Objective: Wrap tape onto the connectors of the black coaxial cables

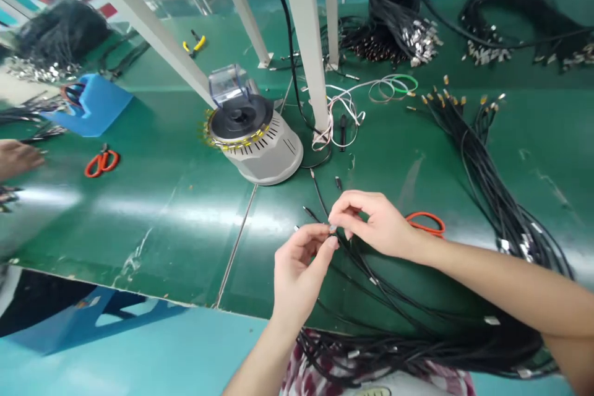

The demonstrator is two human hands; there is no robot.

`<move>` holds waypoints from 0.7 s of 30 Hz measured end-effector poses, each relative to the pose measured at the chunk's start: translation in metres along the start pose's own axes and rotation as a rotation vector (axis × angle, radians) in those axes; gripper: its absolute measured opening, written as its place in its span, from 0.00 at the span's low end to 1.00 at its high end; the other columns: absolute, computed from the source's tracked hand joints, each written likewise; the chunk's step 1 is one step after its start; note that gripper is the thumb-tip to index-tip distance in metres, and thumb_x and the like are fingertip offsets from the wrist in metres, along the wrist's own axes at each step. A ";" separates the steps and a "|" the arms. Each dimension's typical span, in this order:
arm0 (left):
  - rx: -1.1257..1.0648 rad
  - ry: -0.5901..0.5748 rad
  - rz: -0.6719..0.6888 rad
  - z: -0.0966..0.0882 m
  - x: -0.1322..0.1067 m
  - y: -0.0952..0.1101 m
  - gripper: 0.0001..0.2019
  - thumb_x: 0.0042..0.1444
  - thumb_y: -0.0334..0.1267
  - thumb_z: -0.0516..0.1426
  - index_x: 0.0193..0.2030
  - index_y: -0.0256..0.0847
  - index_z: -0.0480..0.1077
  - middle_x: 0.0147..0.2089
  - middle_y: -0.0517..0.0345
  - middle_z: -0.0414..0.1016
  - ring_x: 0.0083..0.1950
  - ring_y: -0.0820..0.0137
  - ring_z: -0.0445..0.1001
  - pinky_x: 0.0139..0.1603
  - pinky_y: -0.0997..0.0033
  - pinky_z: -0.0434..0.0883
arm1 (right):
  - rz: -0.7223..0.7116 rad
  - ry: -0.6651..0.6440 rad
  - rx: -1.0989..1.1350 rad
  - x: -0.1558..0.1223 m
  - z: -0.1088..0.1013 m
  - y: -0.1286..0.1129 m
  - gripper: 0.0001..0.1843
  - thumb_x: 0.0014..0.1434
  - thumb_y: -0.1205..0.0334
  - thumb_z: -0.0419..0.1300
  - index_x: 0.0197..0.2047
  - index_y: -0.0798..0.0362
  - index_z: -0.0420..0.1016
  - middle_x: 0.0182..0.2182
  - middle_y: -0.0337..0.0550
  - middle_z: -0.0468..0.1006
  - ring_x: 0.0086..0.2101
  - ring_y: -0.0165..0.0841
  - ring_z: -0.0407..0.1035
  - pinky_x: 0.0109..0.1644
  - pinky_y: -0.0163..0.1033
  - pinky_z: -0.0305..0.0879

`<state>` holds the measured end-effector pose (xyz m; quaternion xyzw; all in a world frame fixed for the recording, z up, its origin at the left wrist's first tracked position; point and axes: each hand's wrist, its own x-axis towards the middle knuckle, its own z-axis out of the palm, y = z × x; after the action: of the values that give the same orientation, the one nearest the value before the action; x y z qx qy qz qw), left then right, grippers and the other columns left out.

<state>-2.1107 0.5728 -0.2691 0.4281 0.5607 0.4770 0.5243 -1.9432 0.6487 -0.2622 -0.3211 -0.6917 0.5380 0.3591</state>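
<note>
My left hand [299, 269] and my right hand [375, 223] meet over the green table [162, 198], both pinched on the tip of a thin black cable [371, 272]. The tip itself is tiny and mostly covered by my fingertips. That cable runs back into a thick bundle of black cables [417, 346] draped over the table's near edge and my lap. A few loose cable ends [318, 195] lie just beyond my fingers.
A round grey machine with a clear lid [253, 133] stands behind my hands beside white frame posts [306, 37]. Orange scissors [101, 162] lie left, an orange loop [424, 223] right. More cable bundles [492, 179] lie right and far back. Another person's hand [16, 158] shows at the left edge.
</note>
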 end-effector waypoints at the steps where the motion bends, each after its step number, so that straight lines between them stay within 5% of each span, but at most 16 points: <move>1: -0.012 -0.006 -0.012 0.000 0.005 -0.001 0.08 0.58 0.38 0.64 0.42 0.39 0.76 0.34 0.55 0.78 0.25 0.78 0.67 0.24 0.78 0.65 | -0.009 -0.004 0.023 0.003 -0.002 0.006 0.07 0.66 0.62 0.60 0.36 0.55 0.74 0.32 0.37 0.73 0.25 0.22 0.67 0.33 0.32 0.64; 6: 0.013 -0.026 -0.039 -0.002 0.024 -0.010 0.06 0.60 0.38 0.62 0.40 0.37 0.77 0.33 0.54 0.79 0.24 0.76 0.70 0.28 0.74 0.70 | -0.059 -0.015 0.032 0.013 -0.008 0.035 0.05 0.64 0.64 0.61 0.36 0.56 0.74 0.32 0.38 0.74 0.25 0.23 0.68 0.30 0.31 0.63; 9: 0.212 0.023 0.016 -0.002 0.034 -0.018 0.05 0.60 0.36 0.62 0.41 0.38 0.77 0.33 0.54 0.80 0.26 0.74 0.73 0.29 0.73 0.72 | -0.062 -0.003 0.008 0.021 -0.008 0.051 0.05 0.63 0.64 0.63 0.35 0.56 0.74 0.30 0.37 0.75 0.25 0.23 0.68 0.30 0.30 0.63; 15: 0.859 0.071 0.565 0.002 0.054 -0.041 0.06 0.58 0.25 0.59 0.40 0.38 0.73 0.34 0.56 0.77 0.32 0.71 0.74 0.36 0.71 0.71 | 0.026 0.014 -0.002 0.032 -0.007 0.077 0.08 0.63 0.60 0.63 0.34 0.55 0.72 0.26 0.35 0.75 0.23 0.23 0.68 0.28 0.29 0.62; 21: 1.196 0.029 0.839 0.002 0.065 -0.055 0.08 0.54 0.24 0.61 0.39 0.38 0.72 0.33 0.52 0.74 0.33 0.65 0.71 0.35 0.65 0.68 | 0.188 -0.045 0.176 0.034 -0.008 0.084 0.11 0.64 0.60 0.60 0.32 0.54 0.64 0.21 0.32 0.72 0.19 0.25 0.70 0.22 0.28 0.63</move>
<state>-2.1134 0.6265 -0.3350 0.8136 0.5210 0.2558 -0.0335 -1.9493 0.6990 -0.3379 -0.3397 -0.6166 0.6350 0.3182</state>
